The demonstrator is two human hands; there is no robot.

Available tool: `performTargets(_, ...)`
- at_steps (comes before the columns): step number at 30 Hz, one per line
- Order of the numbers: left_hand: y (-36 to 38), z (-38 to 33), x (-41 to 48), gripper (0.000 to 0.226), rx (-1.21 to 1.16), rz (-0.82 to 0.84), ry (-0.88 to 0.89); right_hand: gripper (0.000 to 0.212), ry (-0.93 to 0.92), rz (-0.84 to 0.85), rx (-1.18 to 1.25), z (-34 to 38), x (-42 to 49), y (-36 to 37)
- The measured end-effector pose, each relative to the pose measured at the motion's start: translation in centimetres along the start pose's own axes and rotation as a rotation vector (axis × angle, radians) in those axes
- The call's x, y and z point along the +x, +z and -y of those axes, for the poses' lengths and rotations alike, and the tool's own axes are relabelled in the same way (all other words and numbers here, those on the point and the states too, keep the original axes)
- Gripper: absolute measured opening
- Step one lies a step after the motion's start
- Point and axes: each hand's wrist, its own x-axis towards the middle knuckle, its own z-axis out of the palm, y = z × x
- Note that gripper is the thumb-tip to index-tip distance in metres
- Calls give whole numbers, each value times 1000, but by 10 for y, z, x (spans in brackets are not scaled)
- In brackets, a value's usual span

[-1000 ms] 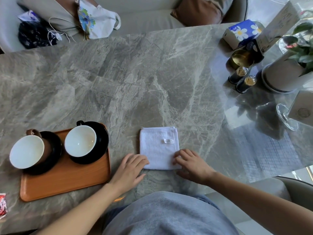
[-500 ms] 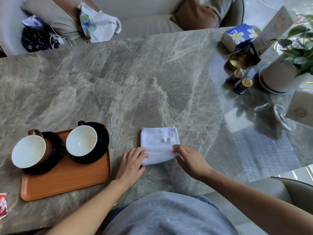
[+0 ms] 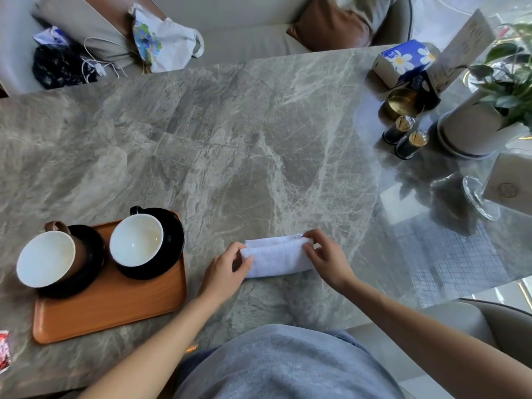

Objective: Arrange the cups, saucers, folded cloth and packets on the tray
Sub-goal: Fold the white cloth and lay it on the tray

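Currently: blurred red-and-white packet (image 3: 4,351) sits at the far-left edge of the grey marble bench (image 3: 230,139). Next, the orange rectangular wooden tray (image 3: 115,309) carries a brown white-lined cup (image 3: 46,259) on the left black round saucer (image 3: 93,254) and a black white-lined cup (image 3: 135,240) on the right black round saucer (image 3: 174,240). The white folded cloth (image 3: 276,256) is on the bench, near the tray's right side. The left hand (image 3: 224,272) fingers pinch its left end, the right hand (image 3: 326,259) fingers its right end.
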Motion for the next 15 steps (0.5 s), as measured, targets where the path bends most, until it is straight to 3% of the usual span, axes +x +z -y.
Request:
performTargets(5, 7, 3, 14, 14, -115, -63, -111, 13, 44, -26, -14, 4, 13, 3)
performTargets(15, 7, -1, 35, 22, -86, -80, -210, 16, 136, -78, -96, 8, 25, 13)
